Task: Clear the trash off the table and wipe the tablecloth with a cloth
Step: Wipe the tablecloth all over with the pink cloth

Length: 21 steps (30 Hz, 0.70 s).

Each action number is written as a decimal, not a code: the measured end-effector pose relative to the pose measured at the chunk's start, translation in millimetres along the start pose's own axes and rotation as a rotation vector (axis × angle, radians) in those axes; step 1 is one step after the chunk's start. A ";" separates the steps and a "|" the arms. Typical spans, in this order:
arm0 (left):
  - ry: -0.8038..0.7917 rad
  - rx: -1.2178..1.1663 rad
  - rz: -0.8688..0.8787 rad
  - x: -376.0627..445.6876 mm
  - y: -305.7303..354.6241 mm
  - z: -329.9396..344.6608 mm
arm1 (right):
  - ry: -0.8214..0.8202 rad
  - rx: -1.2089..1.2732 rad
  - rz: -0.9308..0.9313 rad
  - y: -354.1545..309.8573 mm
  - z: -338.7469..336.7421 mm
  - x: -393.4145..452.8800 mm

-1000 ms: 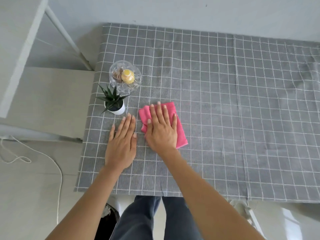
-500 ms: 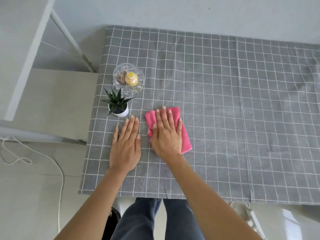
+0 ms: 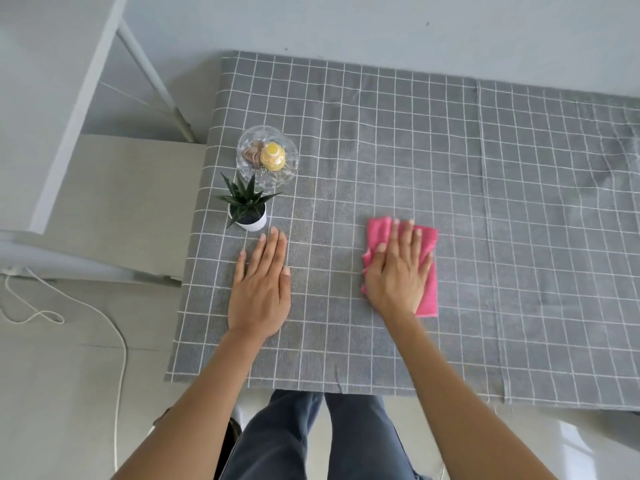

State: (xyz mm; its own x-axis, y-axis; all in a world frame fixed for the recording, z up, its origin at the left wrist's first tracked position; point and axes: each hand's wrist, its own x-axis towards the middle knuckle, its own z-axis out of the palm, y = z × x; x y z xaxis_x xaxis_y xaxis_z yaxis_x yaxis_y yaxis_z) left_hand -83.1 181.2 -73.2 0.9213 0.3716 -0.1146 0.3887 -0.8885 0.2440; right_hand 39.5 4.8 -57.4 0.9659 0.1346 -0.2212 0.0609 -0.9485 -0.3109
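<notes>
Nearest to us, our legs stood at the table's front edge, and both forearms reached out over the tablecloth. Our left hand lay flat on the fabric with its fingers straight and close together, gripping nothing; we judged it was steadying the cloth covering so it would not slide. Well apart to its right, our right hand pressed down on the pink cloth, fingers spread and straight across it rather than curled round it, so the rag was pinned to the tablecloth under the palm, in the near middle of the table. Its far end and right edge showed past the fingers, with a bunched bit at the thumb side. We saw no trash anywhere on the visible surface, so we took that part of the job to be done, though the table ran out of view on the right and we could not speak for that end. The wiping looked to be under way. We could not tell from the fabric which squares had been wiped. Just beyond the left fingertips stood a small plant in a white pot, and touching or nearly touching it behind, a glass bowl holding a yellow sweet; the strip round them, the far half and the right side probably remained for us.
</notes>
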 end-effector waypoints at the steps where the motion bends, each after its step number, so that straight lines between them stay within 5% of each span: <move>1: 0.001 0.002 0.001 0.0 0.2 0.0 | -0.035 -0.014 -0.062 -11.0 5.4 -12.2; 8: 0.016 0.004 0.020 0.4 -0.1 0.5 | -0.136 -0.018 -0.356 -41.5 29.2 -56.1; 16: -0.010 -0.001 0.014 0.2 -0.9 0.6 | -0.005 -0.027 0.026 38.1 -9.5 2.4; 21: -0.003 0.011 0.010 -0.6 -0.7 1.5 | 0.071 0.045 0.119 20.9 -0.7 -4.2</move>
State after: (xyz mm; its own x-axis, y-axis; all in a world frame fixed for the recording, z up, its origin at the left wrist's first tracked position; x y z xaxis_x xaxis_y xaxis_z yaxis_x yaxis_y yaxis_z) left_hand -83.9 181.1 -74.7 0.9252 0.3616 -0.1151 0.3790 -0.8953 0.2341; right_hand 36.9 -15.7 -62.3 0.9811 -0.0007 -0.1935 -0.0654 -0.9424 -0.3281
